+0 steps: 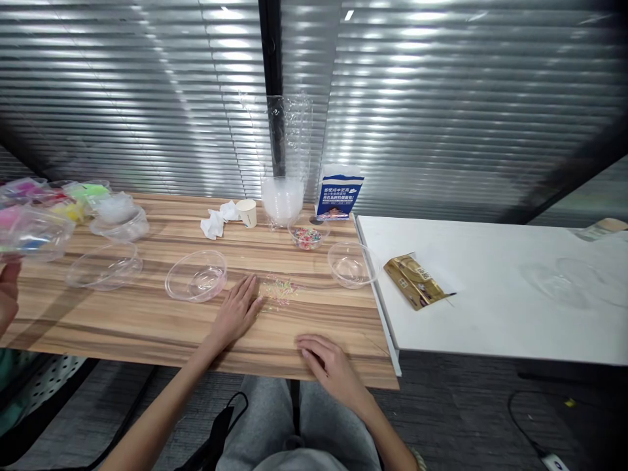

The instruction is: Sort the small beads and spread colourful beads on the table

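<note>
Flat on the wood-grain table lies my left hand (238, 309), its fingers stretched beside a thin scatter of tiny multicoloured bits (280, 290). My right hand (330, 366) rests at the table's front edge, loosely bent, thumb apart from the fingers, with nothing visible in it. Left of my left hand stands a clear plastic bowl (197, 277). Another clear bowl (352, 267) sits at the right, by the table's side edge. Behind the scatter, a clear bowl holding colourful small pieces (308, 238) stands near a blue and white packet (338, 195).
Crumpled tissues (214, 224), a paper cup (246, 213) and stacked clear bowls (282, 199) stand at the back. A gold packet (416, 281) lies on the white table (471, 327). Far left, another person's hand (8, 291) is near containers with coloured contents (36, 235).
</note>
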Demonstrator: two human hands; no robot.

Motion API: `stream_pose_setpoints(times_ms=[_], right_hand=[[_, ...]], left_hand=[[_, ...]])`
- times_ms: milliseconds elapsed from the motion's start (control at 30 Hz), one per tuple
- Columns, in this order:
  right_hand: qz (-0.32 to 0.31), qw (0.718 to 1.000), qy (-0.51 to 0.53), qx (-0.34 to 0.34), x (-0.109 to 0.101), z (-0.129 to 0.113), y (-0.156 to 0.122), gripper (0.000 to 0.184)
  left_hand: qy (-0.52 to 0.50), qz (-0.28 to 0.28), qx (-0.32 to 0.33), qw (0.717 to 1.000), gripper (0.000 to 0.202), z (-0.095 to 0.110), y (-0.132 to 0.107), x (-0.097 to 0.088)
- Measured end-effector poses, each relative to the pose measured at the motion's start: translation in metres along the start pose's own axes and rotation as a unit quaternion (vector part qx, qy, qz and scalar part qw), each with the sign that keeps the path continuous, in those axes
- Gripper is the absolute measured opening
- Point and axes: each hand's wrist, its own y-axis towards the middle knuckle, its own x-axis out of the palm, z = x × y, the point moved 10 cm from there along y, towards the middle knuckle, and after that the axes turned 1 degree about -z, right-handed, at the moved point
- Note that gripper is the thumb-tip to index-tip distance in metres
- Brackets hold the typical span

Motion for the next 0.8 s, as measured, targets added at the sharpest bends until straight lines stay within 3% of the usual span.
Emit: stream_pose_setpoints(times_ms=[100, 333, 800], right_hand=[[-0.001, 1.000, 0.006, 0.000, 0.000, 0.000, 0.001, 0.026], [0.003, 1.000, 0.010, 0.002, -0.001, 0.000, 0.001, 0.025], [0.010, 1.000, 0.009, 0.001, -0.002, 0.000, 0.002, 0.024]], left_hand=[[-0.012, -0.023, -0.003, 1.000, 0.061, -0.005, 0.006, 0.004], [-0.037, -0.086, 0.074, 0.993, 0.055, 0.010, 0.023, 0.006], [-0.037, -0.061, 0.048, 0.996, 0.054, -0.006, 0.017, -0.004]])
